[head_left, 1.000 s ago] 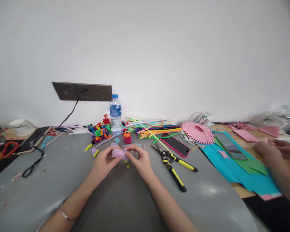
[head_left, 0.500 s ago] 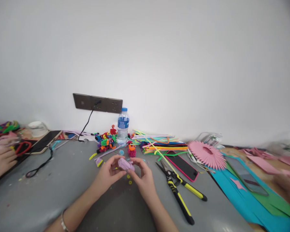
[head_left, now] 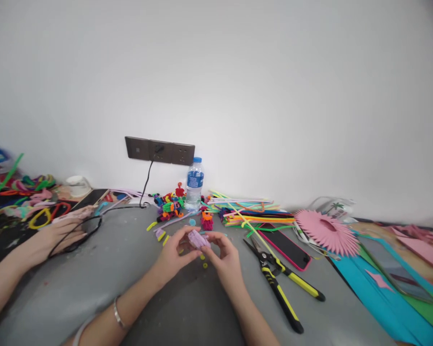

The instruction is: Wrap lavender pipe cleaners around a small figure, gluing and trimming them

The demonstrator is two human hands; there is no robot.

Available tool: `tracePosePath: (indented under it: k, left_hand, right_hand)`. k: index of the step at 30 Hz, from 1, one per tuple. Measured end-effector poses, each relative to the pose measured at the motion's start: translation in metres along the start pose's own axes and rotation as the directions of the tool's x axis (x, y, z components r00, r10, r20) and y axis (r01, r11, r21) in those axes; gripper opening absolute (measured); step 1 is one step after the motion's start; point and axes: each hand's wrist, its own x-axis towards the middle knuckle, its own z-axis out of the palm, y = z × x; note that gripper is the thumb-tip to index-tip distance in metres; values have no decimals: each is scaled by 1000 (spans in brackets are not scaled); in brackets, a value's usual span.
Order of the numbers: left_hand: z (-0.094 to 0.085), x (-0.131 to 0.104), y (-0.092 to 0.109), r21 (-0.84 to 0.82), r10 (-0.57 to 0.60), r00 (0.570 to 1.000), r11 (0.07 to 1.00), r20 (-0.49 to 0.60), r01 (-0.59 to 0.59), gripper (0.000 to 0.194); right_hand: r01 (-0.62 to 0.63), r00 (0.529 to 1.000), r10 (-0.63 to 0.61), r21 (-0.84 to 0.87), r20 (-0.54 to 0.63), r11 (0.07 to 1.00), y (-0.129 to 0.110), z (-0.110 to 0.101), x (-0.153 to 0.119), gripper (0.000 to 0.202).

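A small lilac bundle of coiled pipe cleaner [head_left: 199, 239] is pinched between the fingertips of both hands, above the grey table. My left hand [head_left: 171, 254] grips its left end, with thumb and forefinger closed on it. On the other end are the closed thumb and fingers of my right hand [head_left: 226, 259]. Fingers cover part of the bundle. Small yellow rings [head_left: 205, 265] lie just below it. Behind my hands sits a magenta and orange pipe-cleaner figure [head_left: 207, 220]. To the right of my right hand lie yellow-black pruning shears [head_left: 274, 269], handles apart.
A water bottle [head_left: 195, 185] stands by the wall, with pipe-cleaner figures [head_left: 170, 206] beside it and loose pipe cleaners [head_left: 252, 211] to its right. A phone [head_left: 286, 247] and pink folded-paper ring [head_left: 326, 233] lie at right. A co-worker's hand [head_left: 63, 235] rests near a black cable [head_left: 94, 218].
The view has swung left, so everything sits further right. The co-worker's hand at left reaches further in, by the cable; the hand at the right edge is out of view. Both my hands keep the lilac bundle.
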Motion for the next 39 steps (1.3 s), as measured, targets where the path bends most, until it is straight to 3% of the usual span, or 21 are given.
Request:
tracePosePath:
  k: [7, 14, 18, 30, 39]
  left_hand:
    - [-2, 1, 1, 17, -11, 1000, 1000, -17, 11, 42]
    - [-2, 1, 0, 205, 80, 997, 976, -3, -77, 41]
    - [-2, 0, 3, 227, 95, 995, 969, 32, -100, 41]
    - [-6, 3, -6, 362, 125, 992, 924, 31, -128, 29]
    - [-12, 8, -6, 306, 120, 993, 946, -19, -109, 32]
  right_hand:
    - [-38, 999, 38, -11, 19, 999, -5, 0, 1, 19]
    - [-48, 999, 48, -61, -10, 997, -11, -1, 1, 13]
    - [-55, 998, 53, -57, -26, 997, -15, -2, 1, 11]
    - [49, 999, -52, -185, -12, 982, -16, -2, -2, 11]
    - [106, 988, -133, -269, -83, 957, -17, -10, 1, 16]
